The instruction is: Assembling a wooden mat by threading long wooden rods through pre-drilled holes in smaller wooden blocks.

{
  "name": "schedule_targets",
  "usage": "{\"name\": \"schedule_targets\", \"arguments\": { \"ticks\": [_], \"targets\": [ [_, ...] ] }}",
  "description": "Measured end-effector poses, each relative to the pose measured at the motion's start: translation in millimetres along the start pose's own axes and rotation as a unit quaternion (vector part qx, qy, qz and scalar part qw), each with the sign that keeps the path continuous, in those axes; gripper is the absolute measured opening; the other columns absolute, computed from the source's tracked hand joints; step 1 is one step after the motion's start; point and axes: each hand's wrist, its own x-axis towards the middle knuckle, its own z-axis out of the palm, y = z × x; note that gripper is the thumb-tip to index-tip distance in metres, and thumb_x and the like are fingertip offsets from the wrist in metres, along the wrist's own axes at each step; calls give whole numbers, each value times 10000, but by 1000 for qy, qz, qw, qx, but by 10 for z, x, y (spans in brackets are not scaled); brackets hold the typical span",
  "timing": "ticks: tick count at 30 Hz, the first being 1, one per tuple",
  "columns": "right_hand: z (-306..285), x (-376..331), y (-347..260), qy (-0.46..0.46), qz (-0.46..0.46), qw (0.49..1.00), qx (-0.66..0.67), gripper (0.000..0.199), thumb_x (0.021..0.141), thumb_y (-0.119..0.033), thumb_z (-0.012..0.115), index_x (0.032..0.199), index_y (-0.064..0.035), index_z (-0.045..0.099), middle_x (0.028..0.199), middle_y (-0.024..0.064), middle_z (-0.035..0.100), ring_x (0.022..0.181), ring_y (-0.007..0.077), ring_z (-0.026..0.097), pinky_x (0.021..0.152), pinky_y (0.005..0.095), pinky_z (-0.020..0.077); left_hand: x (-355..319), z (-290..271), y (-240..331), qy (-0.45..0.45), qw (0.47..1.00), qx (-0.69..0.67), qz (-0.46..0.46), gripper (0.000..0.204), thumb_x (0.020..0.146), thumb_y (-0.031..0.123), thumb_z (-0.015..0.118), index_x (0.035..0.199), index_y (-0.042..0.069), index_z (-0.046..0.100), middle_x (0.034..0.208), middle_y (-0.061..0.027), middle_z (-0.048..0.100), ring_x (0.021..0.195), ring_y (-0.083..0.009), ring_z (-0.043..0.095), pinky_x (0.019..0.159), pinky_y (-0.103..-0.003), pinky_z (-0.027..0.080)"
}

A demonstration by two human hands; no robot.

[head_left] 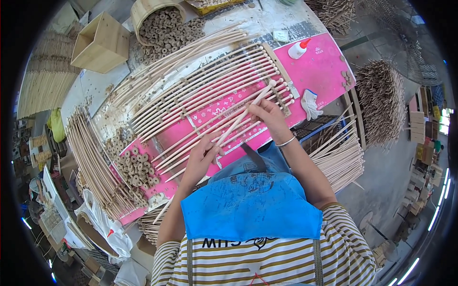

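Note:
My right hand (268, 117) is closed in a pinch around a pale wooden stick (234, 125) with a round knob at its upper end. Lower down, the fingers of my left hand (202, 155) close on the same stick, which slants across other rods. Beneath and beyond my hands, a row of similar knobbed rods (210, 78) lies side by side, with small brown rings on some of them. A slotted wooden bar (280, 66) stands by their knobbed ends. Pink printed sheeting (312, 66) covers the table under them.
Loose brown rings (136, 169) lie left of my left hand, and more spill from a tipped wooden bucket (160, 24). A glue bottle (298, 49) with a red tip and a white glove (310, 104) are at the right. Rod bundles (95, 162) flank the table.

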Motion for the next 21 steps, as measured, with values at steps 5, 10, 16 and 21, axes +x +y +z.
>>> {"name": "schedule_targets", "arguments": {
  "ticks": [5, 10, 16, 21],
  "targets": [
    [-69, -28, 23, 35, 41, 999, -9, 275, 971, -293, 721, 1112, -57, 715, 829, -21, 659, 751, 62, 631, 707, 219, 514, -24, -41, -141, -3, 1000, 0, -2, 317, 1030, 73, 556, 1333, -6, 610, 919, -44, 687, 767, -98, 591, 675, -252, 496],
    [-46, -132, 80, 19, 38, 995, 86, 297, 990, -294, 698, 1166, -56, 719, 824, -17, 658, 738, 66, 632, 689, 220, 516, -4, -9, -242, -5, 1000, 20, -6, 337, 1035, 94, 563, 1354, -6, 614, 930, -38, 686, 810, -104, 615, 686, -256, 504],
    [-290, -199, 230, 71, 82, 994, -34, 293, 1003, -309, 673, 1139, -55, 728, 863, -7, 683, 754, 71, 630, 699, 229, 519, 38, 88, -273, -8, 999, 35, -30, 357, 1036, 115, 577, 1371, -6, 606, 944, -58, 708, 850, -115, 651, 704, -269, 516],
    [-424, -302, 321, 20, 65, 993, 100, 298, 1012, -246, 651, 1239, -56, 680, 986, -15, 693, 842, 59, 628, 768, 234, 514, 122, 98, -374, -14, 998, 41, -45, 358, 1032, 121, 587, 1368, 0, 611, 950, -71, 719, 846, -117, 658, 707, -271, 520]
  ]
}}
